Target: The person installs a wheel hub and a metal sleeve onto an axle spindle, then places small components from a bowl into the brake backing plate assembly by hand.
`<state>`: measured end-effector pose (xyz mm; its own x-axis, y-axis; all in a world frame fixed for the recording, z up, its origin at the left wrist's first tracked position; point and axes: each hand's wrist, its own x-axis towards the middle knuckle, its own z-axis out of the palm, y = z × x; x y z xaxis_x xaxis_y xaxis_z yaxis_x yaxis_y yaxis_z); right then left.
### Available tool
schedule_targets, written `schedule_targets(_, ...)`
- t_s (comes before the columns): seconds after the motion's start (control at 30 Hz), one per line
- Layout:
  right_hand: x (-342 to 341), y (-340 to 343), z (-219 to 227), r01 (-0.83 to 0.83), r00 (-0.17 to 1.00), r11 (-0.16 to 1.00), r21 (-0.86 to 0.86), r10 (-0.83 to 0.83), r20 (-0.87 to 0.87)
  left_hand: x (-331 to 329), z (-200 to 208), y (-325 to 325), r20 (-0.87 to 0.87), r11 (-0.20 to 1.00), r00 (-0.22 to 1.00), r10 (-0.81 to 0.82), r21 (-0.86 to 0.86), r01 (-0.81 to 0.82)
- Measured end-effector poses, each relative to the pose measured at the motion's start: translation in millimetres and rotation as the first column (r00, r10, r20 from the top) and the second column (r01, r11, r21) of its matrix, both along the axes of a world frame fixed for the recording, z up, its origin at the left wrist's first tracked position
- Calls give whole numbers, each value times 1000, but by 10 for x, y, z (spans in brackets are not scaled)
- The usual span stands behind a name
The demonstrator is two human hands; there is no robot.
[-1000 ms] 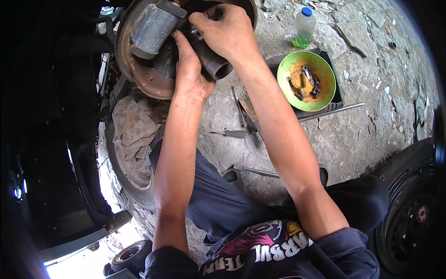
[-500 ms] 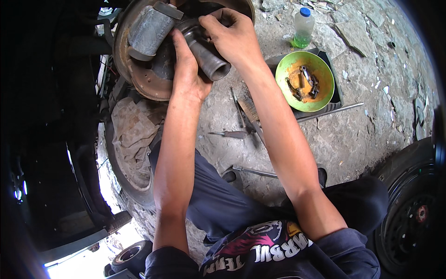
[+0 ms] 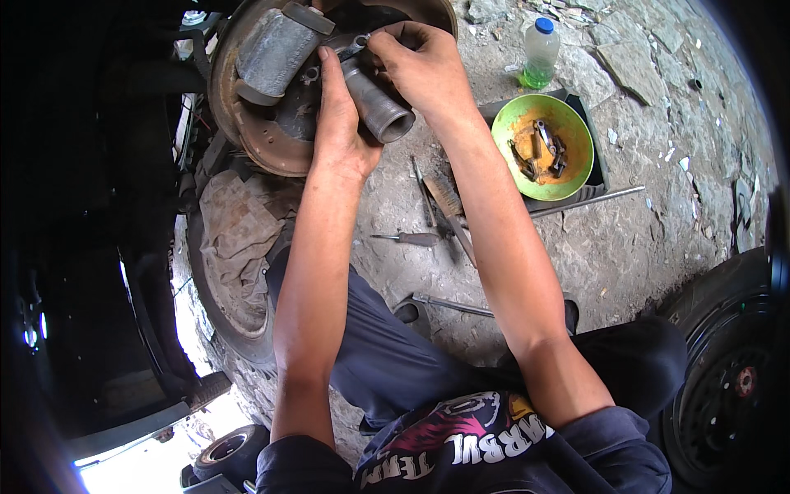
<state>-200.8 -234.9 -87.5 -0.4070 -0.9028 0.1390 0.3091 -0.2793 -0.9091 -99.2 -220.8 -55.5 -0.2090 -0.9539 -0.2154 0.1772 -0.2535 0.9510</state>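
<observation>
A thick hollow metal axle tube [image 3: 377, 103] sticks out of a rusty round backing plate [image 3: 267, 144]. My left hand [image 3: 337, 123] is cupped against the tube's left side, thumb stretched up along it; its other fingers go out of sight beneath. Over the tube's far end, my right hand [image 3: 420, 62] is closed in a pinch at a small metal piece with a ring-shaped end [image 3: 360, 43]. The rest of that piece is hidden by the fingers. A grey curved brake shoe [image 3: 280, 58] sits on the plate to the left.
Right of my arm, a green bowl [image 3: 586, 156] holds several small metal parts, near a bottle [image 3: 539, 62] of green liquid. A brush [image 3: 444, 198], a screwdriver [image 3: 415, 239] and a long bar [image 3: 453, 305] lie on the stone ground. A wheel [image 3: 724, 370] is at right, a rag [image 3: 234, 222] at left.
My right hand has moved slightly right and down, and a ring-shaped metal end now shows at its fingertips. The left thumb reaches slightly higher; the view has shifted a little.
</observation>
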Motion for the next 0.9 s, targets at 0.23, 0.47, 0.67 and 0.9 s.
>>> schedule_targets(0.23,-52,86,48,-105,978,994,7,102,184,-16,-6,-22,-35,999,998,50,12,-49)
schedule_targets(0.47,-88,100,-11,-212,944,977,-3,206,259,-8,12,-27,-75,998,996,44,48,-40)
schedule_targets(0.67,-105,104,-44,-218,927,974,-55,224,302,8,-8,-28,-79,998,997,21,62,-16)
schedule_targets(0.9,-116,121,-63,-271,883,960,-72,278,379,6,17,-15,-114,996,993,28,87,-18)
